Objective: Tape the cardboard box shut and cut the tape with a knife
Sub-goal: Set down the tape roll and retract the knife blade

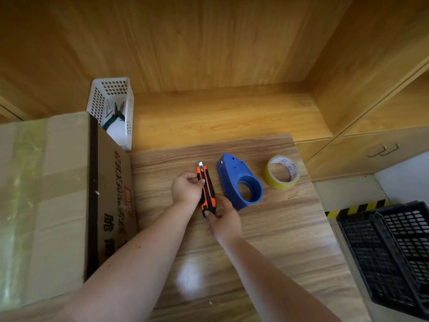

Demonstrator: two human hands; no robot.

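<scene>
A large cardboard box (46,194) stands at the left, its top flaps closed with strips of tape over the seams. Both hands hold an orange-and-black utility knife (207,189) over the wooden table (267,240). My left hand (186,188) pinches its upper part near the slider. My right hand (222,220) grips its lower end. A short bit of blade shows at the tip, pointing away from me. A blue tape dispenser (239,182) lies just right of the knife. A yellow tape roll (282,172) lies farther right.
A white perforated basket (111,108) with pliers and a bottle stands behind the box. A black plastic crate (392,252) sits on the floor at the right beside black-yellow hazard tape. Wooden cabinet walls and a drawer surround the table.
</scene>
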